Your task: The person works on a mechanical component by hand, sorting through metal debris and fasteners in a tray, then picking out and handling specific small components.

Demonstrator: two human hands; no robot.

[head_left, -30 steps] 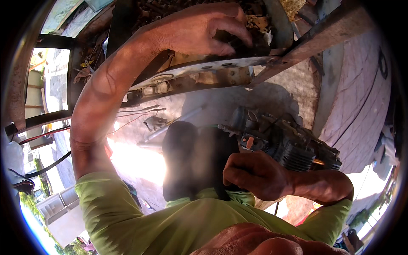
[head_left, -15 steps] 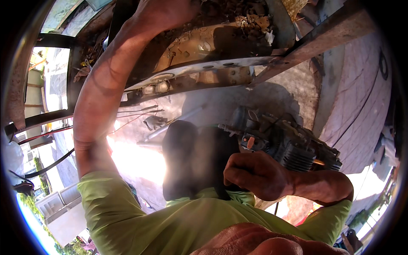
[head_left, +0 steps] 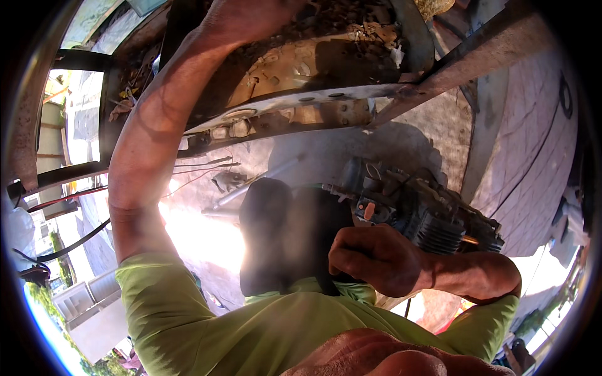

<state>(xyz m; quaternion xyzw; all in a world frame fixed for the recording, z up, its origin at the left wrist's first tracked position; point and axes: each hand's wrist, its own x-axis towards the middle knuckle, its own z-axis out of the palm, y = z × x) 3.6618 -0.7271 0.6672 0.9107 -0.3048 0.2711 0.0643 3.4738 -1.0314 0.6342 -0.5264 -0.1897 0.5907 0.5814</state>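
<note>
My left arm stretches up to the top edge, where my left hand reaches over a metal tray holding many small loose metal parts. The picture's edge cuts off its fingers, so their grip is hidden. Close to my body, my right hand is curled into a fist above my dark-clothed leg. Whatever lies inside that fist, if anything, does not show. Beyond it, on the ground, stands a greasy engine with cooling fins.
A rusty metal beam slants across the upper right. Thin rods and a small grey metal part lie on the ground beyond my legs. Pale sheeting spreads at the right. Black cable hangs at the left.
My left hand has shifted slightly to the right over the tray. My right fist has stayed nearly still.
</note>
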